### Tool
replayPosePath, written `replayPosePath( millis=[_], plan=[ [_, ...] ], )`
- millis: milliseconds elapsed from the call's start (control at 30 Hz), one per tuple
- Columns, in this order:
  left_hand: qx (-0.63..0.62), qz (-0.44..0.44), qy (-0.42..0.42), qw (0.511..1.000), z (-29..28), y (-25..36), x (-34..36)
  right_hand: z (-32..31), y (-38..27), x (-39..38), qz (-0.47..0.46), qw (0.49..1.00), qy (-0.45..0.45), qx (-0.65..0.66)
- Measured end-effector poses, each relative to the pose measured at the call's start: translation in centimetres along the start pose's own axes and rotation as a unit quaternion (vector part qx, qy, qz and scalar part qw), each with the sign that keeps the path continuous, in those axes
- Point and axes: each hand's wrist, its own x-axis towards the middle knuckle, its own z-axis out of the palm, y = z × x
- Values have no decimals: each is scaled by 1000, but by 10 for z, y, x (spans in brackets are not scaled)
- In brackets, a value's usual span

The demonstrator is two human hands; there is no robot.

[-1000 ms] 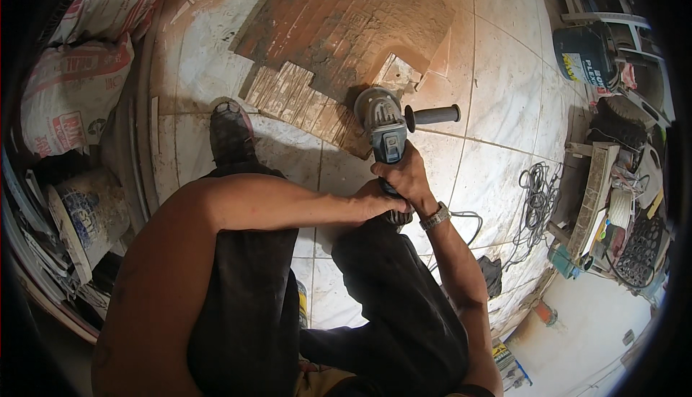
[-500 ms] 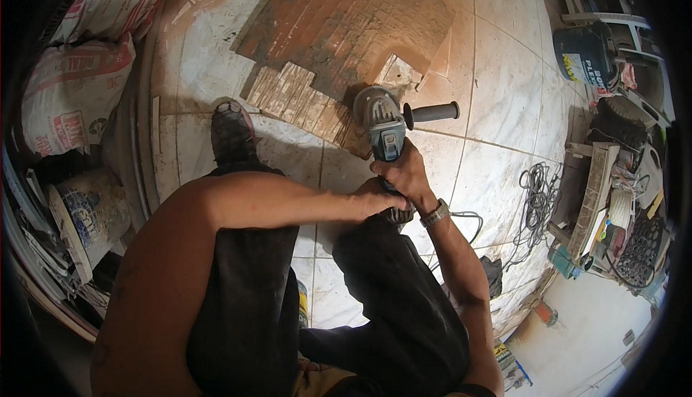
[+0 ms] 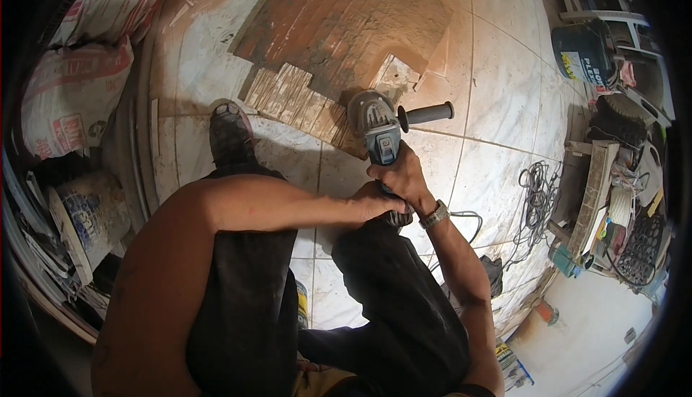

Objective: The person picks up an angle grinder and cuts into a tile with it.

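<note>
An angle grinder (image 3: pixel 382 143) is held in both my hands, its guarded head pointing away from me and its black side handle (image 3: pixel 427 113) sticking out to the right, ungripped. My right hand (image 3: pixel 405 178), with a watch at the wrist, wraps round the body behind the head. Just behind it my left hand (image 3: pixel 371 204) closes on the rear of the tool. The head is over the near edge of a slab (image 3: pixel 346 29) with a ridged, reddish-brown surface. Paler ridged strips (image 3: pixel 292 98) show along its near left edge. The disc itself is hidden under the guard.
A coiled black cable (image 3: pixel 537 191) lies on the tiled floor (image 3: pixel 501 72) at the right. Beyond it stand a dark bucket (image 3: pixel 585 54) and a cluttered wooden stand (image 3: pixel 592 199). Bags (image 3: pixel 76 98) and a stained bucket (image 3: pixel 94 209) line the left. My shoe (image 3: pixel 231 134) is near the slab.
The grinder and both hands have shifted slightly to the left, and its head sits a little lower in view. My grip is the same.
</note>
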Motion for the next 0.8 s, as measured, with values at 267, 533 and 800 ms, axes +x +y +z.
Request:
replayPosePath(
  millis=[267, 533, 800],
  plan=[
    [-24, -31, 36, 999, -3, 5, 8, -3, 7, 13, -15, 1000, 15, 15],
    [-26, -44, 26, 998, -2, 39, 20, -20, 10, 31, -42, 998, 27, 37],
    [-20, -59, 16, 998, -6, 41, 30, -26, 4, 40, -25, 999, 34, 20]
  ],
)
